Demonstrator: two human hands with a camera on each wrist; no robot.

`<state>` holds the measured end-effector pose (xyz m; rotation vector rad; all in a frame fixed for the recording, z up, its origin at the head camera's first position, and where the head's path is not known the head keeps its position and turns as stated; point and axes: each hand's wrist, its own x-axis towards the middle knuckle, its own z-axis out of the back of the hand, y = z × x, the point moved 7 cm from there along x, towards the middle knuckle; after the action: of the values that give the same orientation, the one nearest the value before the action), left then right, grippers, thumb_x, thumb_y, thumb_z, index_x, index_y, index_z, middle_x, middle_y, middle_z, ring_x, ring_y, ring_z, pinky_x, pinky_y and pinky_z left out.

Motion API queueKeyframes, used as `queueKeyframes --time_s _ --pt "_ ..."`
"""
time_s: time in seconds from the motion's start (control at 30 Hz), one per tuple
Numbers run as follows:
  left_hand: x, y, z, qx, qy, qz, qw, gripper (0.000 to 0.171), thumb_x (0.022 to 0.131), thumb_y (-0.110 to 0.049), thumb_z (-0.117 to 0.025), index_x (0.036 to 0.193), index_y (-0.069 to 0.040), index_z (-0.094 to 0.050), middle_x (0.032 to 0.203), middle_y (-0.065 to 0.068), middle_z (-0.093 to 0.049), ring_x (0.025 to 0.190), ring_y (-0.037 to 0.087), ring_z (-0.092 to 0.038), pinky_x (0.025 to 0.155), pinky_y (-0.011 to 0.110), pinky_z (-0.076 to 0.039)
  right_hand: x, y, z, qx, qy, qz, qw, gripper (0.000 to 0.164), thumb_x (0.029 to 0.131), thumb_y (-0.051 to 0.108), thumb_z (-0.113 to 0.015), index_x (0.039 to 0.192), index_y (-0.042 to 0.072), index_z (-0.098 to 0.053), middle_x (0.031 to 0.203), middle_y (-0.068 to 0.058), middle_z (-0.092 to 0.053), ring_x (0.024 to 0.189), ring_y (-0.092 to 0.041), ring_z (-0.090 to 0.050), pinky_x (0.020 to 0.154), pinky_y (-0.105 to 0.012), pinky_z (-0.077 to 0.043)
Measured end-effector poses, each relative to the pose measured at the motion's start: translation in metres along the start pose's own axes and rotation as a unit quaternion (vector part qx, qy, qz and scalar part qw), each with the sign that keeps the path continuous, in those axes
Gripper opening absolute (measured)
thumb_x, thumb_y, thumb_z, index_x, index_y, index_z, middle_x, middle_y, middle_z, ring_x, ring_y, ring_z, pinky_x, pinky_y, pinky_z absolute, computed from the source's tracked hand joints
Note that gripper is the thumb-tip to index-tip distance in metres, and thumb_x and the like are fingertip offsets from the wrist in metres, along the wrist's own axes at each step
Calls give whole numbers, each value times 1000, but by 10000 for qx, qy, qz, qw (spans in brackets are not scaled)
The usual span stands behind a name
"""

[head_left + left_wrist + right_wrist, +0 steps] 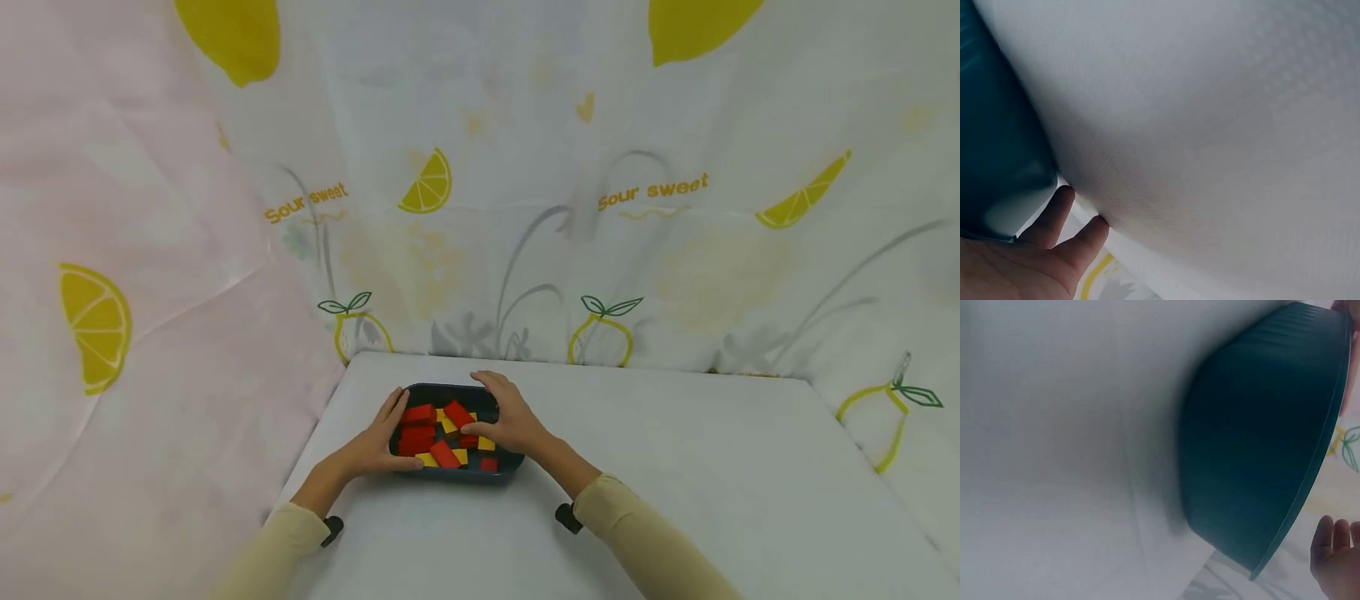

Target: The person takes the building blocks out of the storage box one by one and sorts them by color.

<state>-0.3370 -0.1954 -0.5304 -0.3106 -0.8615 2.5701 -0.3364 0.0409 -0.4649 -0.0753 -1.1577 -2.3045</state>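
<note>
A dark blue-green plastic tub [457,476] stands on the white table, holding several red blocks [417,440] and yellow blocks [486,444]. At its left side my left hand [371,446] touches the rim, thumb along the near edge and fingers toward the far left corner. The left wrist view shows two fingertips of this hand [1054,250] beside the tub's outer wall [997,144]. Over the tub's right part is my right hand [513,419], thumb and fingers spread apart with nothing between them. The right wrist view has these fingers [1324,540] apart from the tub's rim.
A white-covered table [675,475] extends to the right of the tub. Behind it hangs a pale curtain [480,275] printed with lemons, and a pinkish one [172,417] is on the left. Dark wrist devices [567,518] sit at both sleeves.
</note>
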Motion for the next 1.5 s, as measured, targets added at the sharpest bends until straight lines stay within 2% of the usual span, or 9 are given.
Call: queueKeyframes --time_s 0.17,0.4,0.6,0.73,0.87,1.0,1.23,1.4,1.5 --pt "-1 0 -2 18 28 7 10000 120 76 -56 -78 161 -20 -1 167 11 9 150 42 -17 112 65 -32 7 -1 -10 341 43 -212 9992 78 81 34 -82 147 14 -44 147 -11 -49 122 -31 -54 91 -46 -55" --pt "-2 4 -3 9 -34 -19 10000 119 77 -57 -78 161 -22 -1 167 11 8 149 42 -19 111 65 -33 20 -7 -29 535 210 -453 9973 75 83 31 -81 146 13 -46 139 -9 -56 99 -22 -63 81 -27 -55" --pt "-1 3 -3 -44 -97 -130 9999 119 76 -56 -79 161 -21 -3 167 12 7 149 43 -20 110 66 -33 28 -11 -47 556 360 -799 9946 68 84 32 -79 143 13 -51 133 -8 -61 89 -13 -63 75 -22 -55" --pt "4 -1 -6 -147 -78 -252 9995 120 76 -56 -79 161 -20 -1 167 11 7 150 41 -18 112 65 -33 33 -9 -53 501 262 -759 9955 62 85 28 -79 138 7 -55 129 -11 -63 87 -14 -65 73 -22 -55" --pt "6 -1 -9 -208 -14 -254 9995 123 77 -56 -78 160 -18 3 167 9 8 152 37 -14 114 62 -31 41 -4 -60 254 273 -696 9969 58 84 24 -80 134 3 -58 126 -13 -64 85 -15 -64 72 -21 -55" --pt "3 1 -5 -220 -187 -263 9992 123 76 -54 -80 160 -18 1 167 9 6 151 36 -15 114 62 -31 54 1 -71 -93 354 -776 9963 55 84 22 -80 131 4 -60 123 -12 -65 86 -16 -66 75 -24 -56" --pt "1 3 -2 -172 -251 -302 9991 121 76 -55 -79 161 -19 -1 167 9 4 150 36 -19 113 60 -34 71 2 -91 -1010 509 -961 9889 54 83 25 -81 129 4 -63 120 -11 -67 111 -23 -63 97 -36 -53" --pt "0 1 -1 -187 -261 -243 9992 121 75 -55 -79 161 -18 -2 167 9 4 150 36 -18 113 60 -34 72 -1 -96 -1366 480 -1087 9835 48 82 25 -82 124 6 -67 116 -9 -67 107 -23 -62 95 -35 -53" --pt "0 2 -2 -171 -271 -207 9993 122 75 -55 -80 161 -19 -1 167 8 4 150 36 -20 113 61 -34 71 -3 -98 -1381 482 -1170 9823 45 83 25 -81 122 6 -68 114 -9 -67 102 -21 -62 91 -33 -54"
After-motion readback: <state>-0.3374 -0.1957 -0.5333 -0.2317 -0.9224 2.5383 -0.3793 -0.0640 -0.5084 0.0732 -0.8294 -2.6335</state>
